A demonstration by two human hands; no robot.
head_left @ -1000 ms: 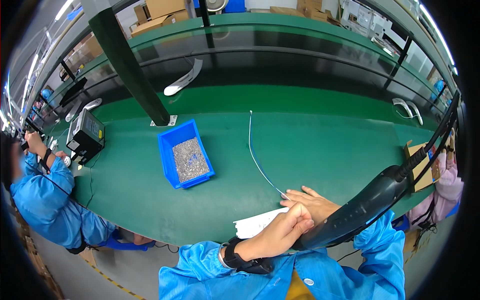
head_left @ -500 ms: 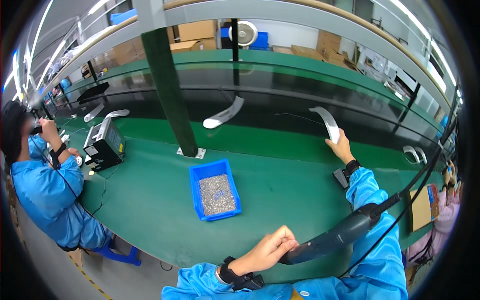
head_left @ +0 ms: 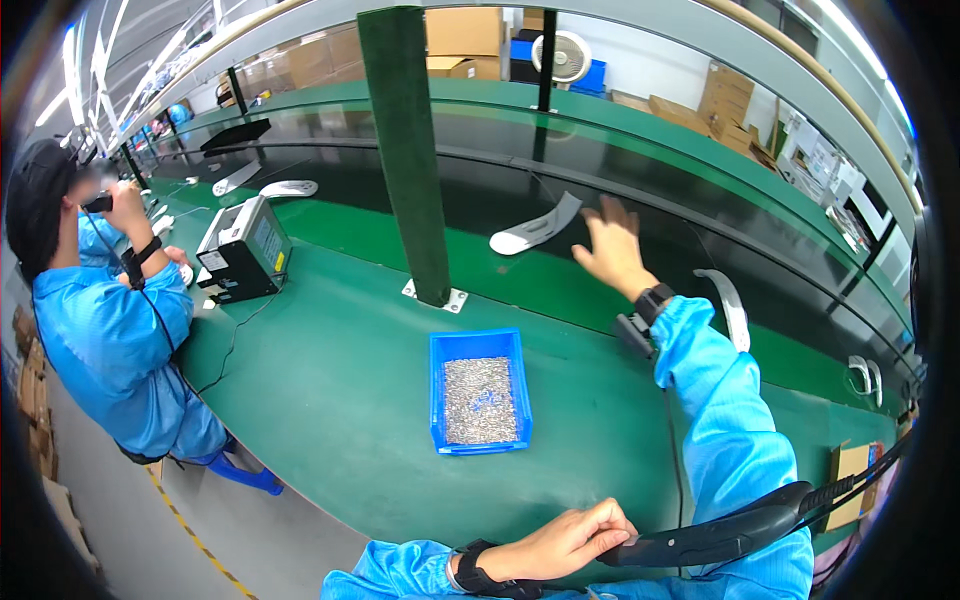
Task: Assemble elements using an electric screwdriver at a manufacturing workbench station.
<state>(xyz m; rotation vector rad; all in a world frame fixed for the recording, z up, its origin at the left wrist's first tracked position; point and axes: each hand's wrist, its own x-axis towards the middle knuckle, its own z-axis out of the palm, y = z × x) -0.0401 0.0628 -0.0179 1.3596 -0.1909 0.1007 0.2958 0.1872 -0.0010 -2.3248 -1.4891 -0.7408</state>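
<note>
A white curved part (head_left: pixel 537 228) lies on the dark strip (head_left: pixel 460 195) behind the bench (head_left: pixel 320 400), its broad end toward the green border. The right hand (head_left: pixel 612 248) is over the strip just beside the part's raised end, fingers spread and the grip empty, slightly blurred. The left hand (head_left: pixel 565 543), low at the front, has its fingers closed on the near end of a black tool (head_left: pixel 725 540), whose body and cords cross in front of the right sleeve and hide some of it. A second white curved part (head_left: pixel 735 308) lies right of the right forearm, its lower end near the sleeve. To the left, a green post (head_left: pixel 405 150) rises from the bench between the first part and a black box-shaped device (head_left: pixel 240 250), blocking some of the strip. Between post and hands sits a blue bin (head_left: pixel 475 346) of small metal pieces (head_left: pixel 480 400). Farther left a co-worker (head_left: pixel 110 330) in blue sits beside the device; at the far right stands an open cardboard box (head_left: pixel 850 478).
</note>
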